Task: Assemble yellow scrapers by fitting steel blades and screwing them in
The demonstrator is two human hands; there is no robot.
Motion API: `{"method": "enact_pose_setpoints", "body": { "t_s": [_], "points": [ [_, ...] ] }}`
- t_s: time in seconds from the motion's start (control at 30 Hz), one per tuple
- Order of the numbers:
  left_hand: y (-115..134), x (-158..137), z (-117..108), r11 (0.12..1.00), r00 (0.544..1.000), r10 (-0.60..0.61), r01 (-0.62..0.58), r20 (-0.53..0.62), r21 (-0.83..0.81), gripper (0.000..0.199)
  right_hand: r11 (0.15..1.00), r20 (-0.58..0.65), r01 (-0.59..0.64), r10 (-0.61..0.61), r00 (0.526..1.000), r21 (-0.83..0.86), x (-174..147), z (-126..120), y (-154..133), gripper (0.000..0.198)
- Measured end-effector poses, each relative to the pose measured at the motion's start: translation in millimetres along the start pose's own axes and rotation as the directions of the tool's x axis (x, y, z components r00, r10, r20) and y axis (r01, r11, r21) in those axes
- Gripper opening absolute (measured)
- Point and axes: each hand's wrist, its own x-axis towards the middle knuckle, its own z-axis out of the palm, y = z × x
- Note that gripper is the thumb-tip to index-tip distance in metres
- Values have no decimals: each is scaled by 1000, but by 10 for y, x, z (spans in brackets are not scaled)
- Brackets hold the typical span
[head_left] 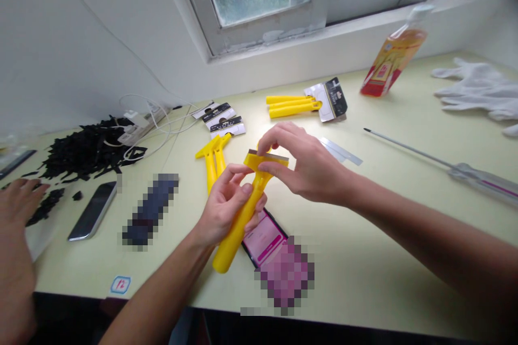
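A yellow scraper [237, 232] is held at a slant over the table, head up and handle toward me. My left hand [222, 206] is closed around the upper part of its handle. At the scraper's head, my right hand [311, 164] pinches with thumb below and fingers above, against a thin metal blade [279, 157] along the top edge. The right fingertips partly cover the head. Under the scraper lies a phone [265, 240] with a lit pink screen, partly blurred out. Two more yellow scrapers [210, 159] lie just behind my left hand.
Behind are yellow handles [293, 107], packaging cards [222, 118] and flat metal blades [342, 151]. A screwdriver [421, 153], bottle [394, 59] and white gloves [481, 89] lie right. Left are black scraps [84, 148], a power strip [141, 125], a phone [93, 210] and another person's hand [18, 202].
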Motion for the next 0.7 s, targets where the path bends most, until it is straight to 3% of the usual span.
{"method": "enact_pose_setpoints", "body": {
  "t_s": [0.1, 0.2, 0.33, 0.43, 0.5, 0.57, 0.63, 0.7],
  "points": [
    [24, -17, -16, 997, 997, -62, 64, 45, -43, 17, 955, 102, -175, 155, 983, 240, 23, -39, 20, 12],
    [31, -34, -24, 983, 990, -121, 130, 75, -129, 18, 879, 202, -280, 216, 955, 386, 33, -65, 67, 17],
    [26, -22, -25, 955, 982, -179, 189, 63, -229, 23, 857, 248, -328, 244, 938, 398, 76, -47, 109, 17],
    [42, 13, -37, 939, 979, -203, 203, 29, -277, 26, 887, 204, -315, 257, 945, 338, 112, -114, 148, 14],
    [69, 38, -58, 939, 980, -195, 179, -25, -294, 28, 935, 123, -312, 295, 948, 168, 56, -302, 225, 18],
    [105, 59, -88, 943, 979, -174, 135, -105, -303, 29, 925, 26, -347, 355, 935, -155, -164, -626, 368, 26],
    [142, 80, -124, 950, 974, -139, 81, -176, -301, 31, 763, -32, -374, 423, 906, -527, -587, -1039, 562, 36],
    [173, 100, -159, 956, 970, -108, 41, -216, -291, 33, 481, -63, -363, 533, 844, -798, -1147, -1466, 783, 48]
  ]
}}
